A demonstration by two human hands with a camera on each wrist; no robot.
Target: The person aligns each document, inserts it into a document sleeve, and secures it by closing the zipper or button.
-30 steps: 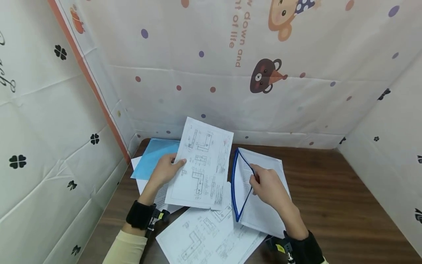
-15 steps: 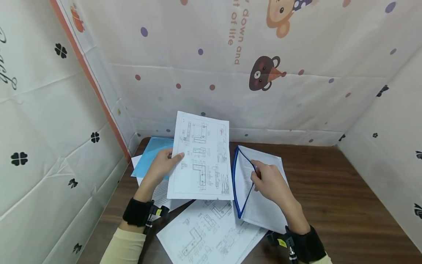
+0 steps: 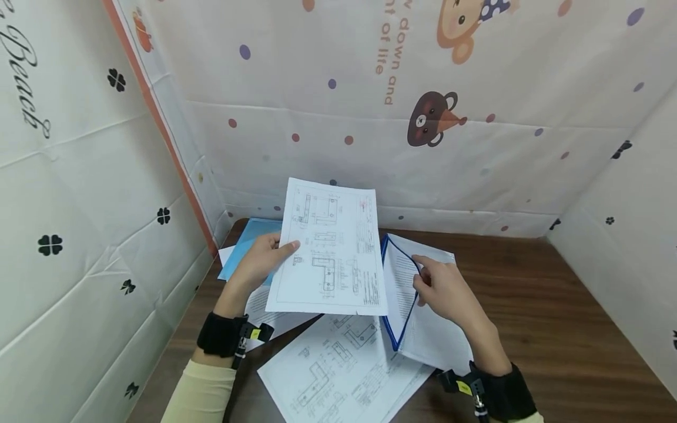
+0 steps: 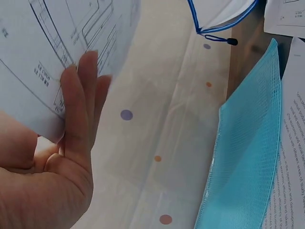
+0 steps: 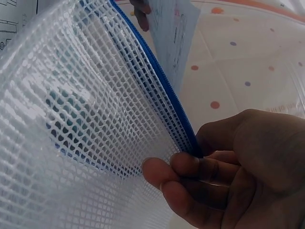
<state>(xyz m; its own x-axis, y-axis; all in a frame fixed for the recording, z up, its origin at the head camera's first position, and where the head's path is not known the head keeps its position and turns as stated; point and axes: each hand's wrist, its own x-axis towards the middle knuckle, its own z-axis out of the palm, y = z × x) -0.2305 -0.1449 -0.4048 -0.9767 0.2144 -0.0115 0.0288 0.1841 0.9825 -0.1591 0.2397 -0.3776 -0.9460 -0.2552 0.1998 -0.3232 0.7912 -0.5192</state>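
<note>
My left hand (image 3: 262, 258) pinches the left edge of a sheet of technical drawings (image 3: 330, 252), thumb on its face and fingers behind, as the left wrist view shows. The sheet is held up, its lower right corner overlapping the mouth of a clear mesh zipper pouch (image 3: 436, 335). My right hand (image 3: 449, 294) pinches the pouch's blue zipper edge (image 5: 164, 86) between thumb and fingers. That edge is pulled away, so the mouth gapes. Printed paper (image 3: 399, 276) shows in the opening.
More drawing sheets (image 3: 317, 376) lie on the wooden table (image 3: 560, 329) at the front, partly under the pouch. A blue mesh pouch (image 4: 248, 143) and a page of printed text (image 4: 290, 162) lie at the back left. Patterned cloth (image 3: 296, 76) walls the table's back and sides.
My left hand has swung the drawing sheet upright and brought its lower right corner over the pouch mouth. The right hand keeps its hold on the zipper edge. The head view has shifted slightly.
</note>
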